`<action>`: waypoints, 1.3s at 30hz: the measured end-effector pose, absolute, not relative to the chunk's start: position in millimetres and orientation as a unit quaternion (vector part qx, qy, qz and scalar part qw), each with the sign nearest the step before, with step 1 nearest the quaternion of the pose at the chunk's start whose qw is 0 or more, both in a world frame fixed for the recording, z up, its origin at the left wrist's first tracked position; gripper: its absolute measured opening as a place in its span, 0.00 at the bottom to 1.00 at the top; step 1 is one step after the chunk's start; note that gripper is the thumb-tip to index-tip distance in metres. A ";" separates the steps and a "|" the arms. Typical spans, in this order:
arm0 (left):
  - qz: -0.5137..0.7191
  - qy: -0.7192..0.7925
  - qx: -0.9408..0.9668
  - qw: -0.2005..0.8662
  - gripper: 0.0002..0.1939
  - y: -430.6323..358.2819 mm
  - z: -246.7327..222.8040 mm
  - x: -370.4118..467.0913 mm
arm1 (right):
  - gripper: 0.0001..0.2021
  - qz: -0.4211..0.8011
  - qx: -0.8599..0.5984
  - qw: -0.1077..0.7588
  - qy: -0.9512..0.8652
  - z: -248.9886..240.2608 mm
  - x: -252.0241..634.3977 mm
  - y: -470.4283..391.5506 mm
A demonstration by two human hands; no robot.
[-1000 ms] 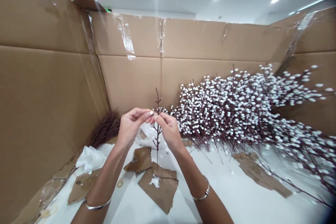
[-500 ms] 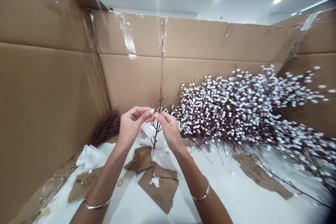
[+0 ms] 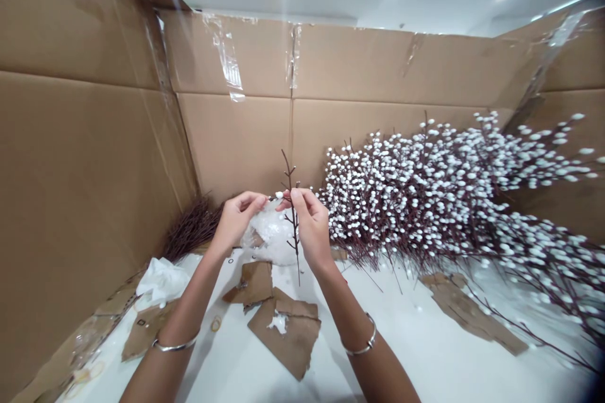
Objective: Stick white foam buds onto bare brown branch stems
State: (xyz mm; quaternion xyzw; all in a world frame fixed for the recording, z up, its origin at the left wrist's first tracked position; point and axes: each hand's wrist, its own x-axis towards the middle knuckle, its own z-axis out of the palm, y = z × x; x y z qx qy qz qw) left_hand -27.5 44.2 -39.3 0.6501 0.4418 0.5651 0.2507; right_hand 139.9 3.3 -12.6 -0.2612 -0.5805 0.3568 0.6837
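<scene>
1. Head view, the piece in hand: a thin brown stem stands nearly upright above the surface, about midway between its left and right sides. The right hand grips it between thumb and fingers, around its upper part. The side twigs seen above and below that grip look mostly bare.

2. Head view, the other hand: the left hand has thumb and forefinger drawn together, just left of the stem. Whether anything is pinched there, I cannot tell. One small white bud shows between the two hands, near the stem; whether it is fixed to a twig is unclear.

3. Head view, what looks done: a large heap of white-budded branches leans along the far edge of the surface and fills its far right corner. Judged by these, the stem in hand is at an early stage, with few buds, if any, on it.

4. Head view, what looks left: most of the stem's visible twigs carry no bud. A bundle of bare brown stems lies at the far left corner, seemingly unworked; its count cannot be made out.

5. Head view, nearby: a torn cardboard piece bearing a white blob lies near the middle of the surface, and clear plastic lies behind the hands.
</scene>
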 end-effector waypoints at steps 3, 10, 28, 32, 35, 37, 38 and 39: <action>0.394 0.532 0.714 0.227 0.08 76.6 -76.9 -45.6 | 0.12 0.354 -0.259 0.688 -0.579 -11.1 140.9 2.3; 0.214 0.586 0.750 0.218 0.07 107.4 -149.5 -55.7 | 0.08 0.357 -0.239 0.706 -0.563 -11.4 139.7 2.0; 0.166 0.591 0.747 0.256 0.19 130.7 -185.7 -61.1 | 0.12 0.335 -0.272 0.660 -0.615 -18.7 134.8 5.2; 0.224 0.582 0.729 0.283 0.18 123.8 -176.4 -58.9 | 0.13 0.334 -0.277 0.652 -0.622 -18.5 133.0 4.0; 0.304 0.569 0.706 0.292 0.14 119.5 -154.6 -57.0 | 0.13 0.338 -0.276 0.644 -0.628 -18.9 132.7 4.5; 0.376 0.550 0.686 0.294 0.12 114.6 -132.6 -54.8 | 0.13 0.341 -0.280 0.639 -0.630 -19.8 132.9 5.6; 0.414 0.534 0.674 0.296 0.13 110.6 -120.2 -52.9 | 0.13 0.341 -0.285 0.636 -0.631 -20.3 132.9 6.2; 0.451 0.516 0.664 0.301 0.15 105.2 -107.3 -50.4 | 0.12 0.339 -0.289 0.633 -0.633 -20.9 132.8 6.7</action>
